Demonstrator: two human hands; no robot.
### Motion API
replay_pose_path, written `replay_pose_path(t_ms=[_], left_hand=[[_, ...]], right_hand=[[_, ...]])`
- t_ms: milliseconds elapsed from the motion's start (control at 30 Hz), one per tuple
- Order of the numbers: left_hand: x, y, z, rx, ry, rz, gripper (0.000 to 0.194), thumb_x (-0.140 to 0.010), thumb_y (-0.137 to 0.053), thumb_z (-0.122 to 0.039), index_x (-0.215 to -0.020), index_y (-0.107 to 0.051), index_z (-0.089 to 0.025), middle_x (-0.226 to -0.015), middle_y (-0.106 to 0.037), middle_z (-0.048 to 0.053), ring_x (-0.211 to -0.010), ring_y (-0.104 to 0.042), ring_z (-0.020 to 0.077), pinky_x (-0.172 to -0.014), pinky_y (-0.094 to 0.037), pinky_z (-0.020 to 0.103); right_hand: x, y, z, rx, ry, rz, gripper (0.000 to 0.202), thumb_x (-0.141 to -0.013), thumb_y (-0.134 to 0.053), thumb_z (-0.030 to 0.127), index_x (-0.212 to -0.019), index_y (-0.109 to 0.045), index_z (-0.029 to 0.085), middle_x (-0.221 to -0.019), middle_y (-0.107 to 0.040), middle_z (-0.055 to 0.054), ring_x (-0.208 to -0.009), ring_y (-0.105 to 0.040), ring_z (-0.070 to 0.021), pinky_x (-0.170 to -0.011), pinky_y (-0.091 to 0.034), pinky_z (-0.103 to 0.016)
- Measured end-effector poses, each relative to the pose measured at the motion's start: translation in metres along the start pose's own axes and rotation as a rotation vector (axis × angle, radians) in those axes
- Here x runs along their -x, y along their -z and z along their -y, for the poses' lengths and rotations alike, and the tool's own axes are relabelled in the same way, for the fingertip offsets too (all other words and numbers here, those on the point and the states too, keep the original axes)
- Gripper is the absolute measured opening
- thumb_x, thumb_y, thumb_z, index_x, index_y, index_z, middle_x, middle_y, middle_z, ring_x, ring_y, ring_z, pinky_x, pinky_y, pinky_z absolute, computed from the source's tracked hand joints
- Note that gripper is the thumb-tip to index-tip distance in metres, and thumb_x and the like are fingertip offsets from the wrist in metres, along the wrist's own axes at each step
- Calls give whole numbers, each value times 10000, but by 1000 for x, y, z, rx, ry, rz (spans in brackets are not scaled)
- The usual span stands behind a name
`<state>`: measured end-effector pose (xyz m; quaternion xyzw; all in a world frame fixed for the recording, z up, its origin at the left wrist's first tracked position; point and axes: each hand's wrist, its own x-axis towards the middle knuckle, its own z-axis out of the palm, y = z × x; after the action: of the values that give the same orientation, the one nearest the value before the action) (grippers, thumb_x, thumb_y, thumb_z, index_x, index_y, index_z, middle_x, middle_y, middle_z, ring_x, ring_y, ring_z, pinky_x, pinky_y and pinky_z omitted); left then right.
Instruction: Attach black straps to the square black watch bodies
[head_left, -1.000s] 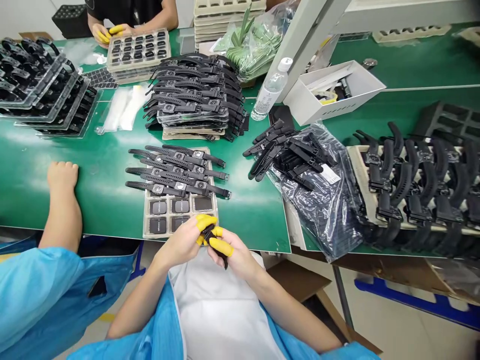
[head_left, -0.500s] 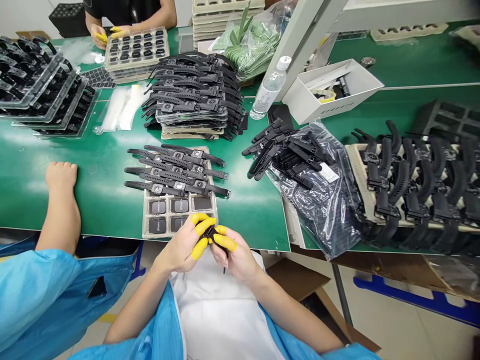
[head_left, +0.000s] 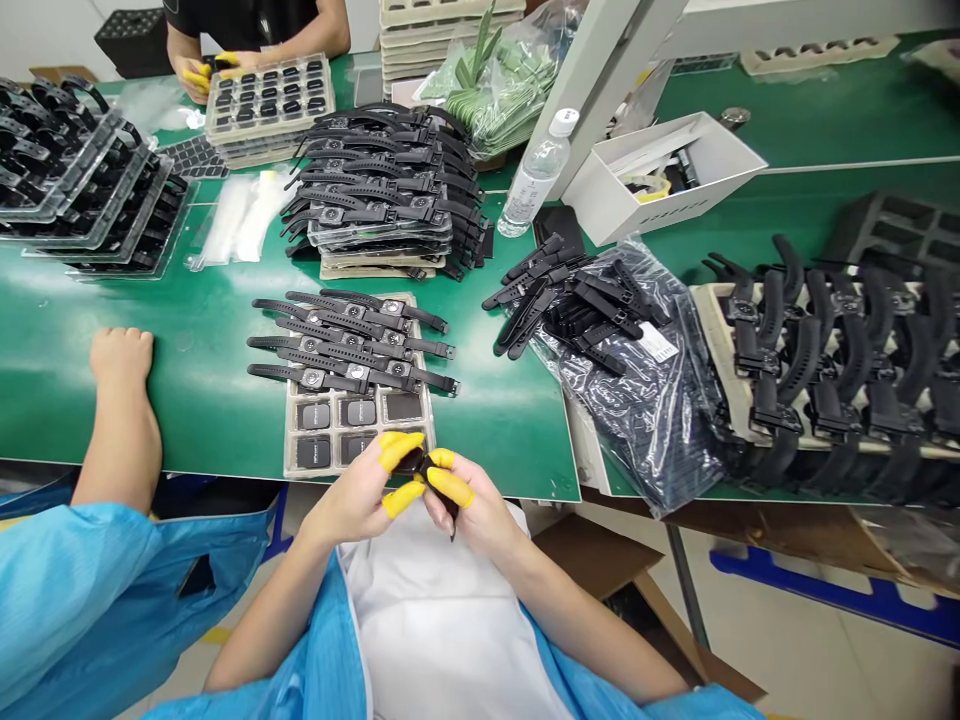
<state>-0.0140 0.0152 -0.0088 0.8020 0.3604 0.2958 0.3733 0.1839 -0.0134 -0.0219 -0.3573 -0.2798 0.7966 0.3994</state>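
My left hand (head_left: 369,492), with yellow finger covers, holds a small black watch body (head_left: 409,461) just past the front edge of the green table. My right hand (head_left: 466,500), also in yellow covers, pinches a black strap (head_left: 426,468) against it. Both hands meet above my white apron. Beyond them lies a beige tray (head_left: 291,437) with square dark watch pieces (head_left: 313,414) in its front compartments. Several watches with straps (head_left: 352,341) are laid across its back part. Loose black straps (head_left: 592,300) sit on a plastic bag to the right.
Stacked trays of watches (head_left: 390,190) stand behind, near a water bottle (head_left: 536,175) and a white box (head_left: 667,180). Another watch tray (head_left: 832,390) is at the right. A co-worker's fist (head_left: 121,352) rests at the left; another person (head_left: 255,40) works across the table.
The fingers of my left hand have shifted slightly around the watch body, with thumb and forefinger a little farther apart. The view has moved slightly.
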Motion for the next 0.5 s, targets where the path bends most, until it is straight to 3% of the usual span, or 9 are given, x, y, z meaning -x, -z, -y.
replay_pose_path(t_ms=[133,233,333,400,433,500], left_hand=[[6,-18,4,206,78,-261,223,-979,-670,-372,-1140,-670,-218,-1055,-702,100,-974,-692,219,-830,-606,365],[3,-23,3,510,167,-425,295,-930,-724,-486,-1009,-670,-207,-1078,-729,107,-939,-741,231,-759,-633,362],[-4,-6,1,728,277,-703,311,-933,-728,-482,-1057,-624,-217,-1013,-773,59,-737,-769,184,-670,-652,333],[-8,12,1,730,316,-896,320,-921,-749,-468,-1042,-606,-209,-967,-787,34,-627,-747,155,-594,-639,290],[-10,19,0,703,334,-930,325,-913,-759,-461,-1034,-603,-203,-963,-791,37,-601,-739,151,-546,-619,264],[-10,24,-2,637,384,-811,296,-931,-740,-424,-1072,-614,-196,-1000,-799,65,-600,-743,160,-478,-583,235]], right_hand=[[-1,-1,5,148,60,41,424,-920,-664,629,-888,-551,221,-531,-514,78,-426,-397,-98,-456,-353,-243],[-1,1,7,110,-84,125,454,-935,-619,648,-808,-536,220,-504,-418,101,-402,-315,-83,-414,-339,-233],[1,8,11,121,-230,196,442,-922,-645,616,-794,-568,200,-521,-405,102,-407,-269,-70,-391,-330,-219],[2,13,15,169,-239,177,415,-897,-693,588,-819,-576,197,-522,-426,102,-408,-292,-69,-395,-331,-212],[2,15,17,182,-216,139,404,-885,-714,576,-838,-568,202,-529,-448,101,-407,-317,-70,-398,-330,-211],[2,15,20,180,-136,46,389,-880,-730,558,-883,-547,215,-570,-510,90,-412,-375,-75,-412,-330,-214]])
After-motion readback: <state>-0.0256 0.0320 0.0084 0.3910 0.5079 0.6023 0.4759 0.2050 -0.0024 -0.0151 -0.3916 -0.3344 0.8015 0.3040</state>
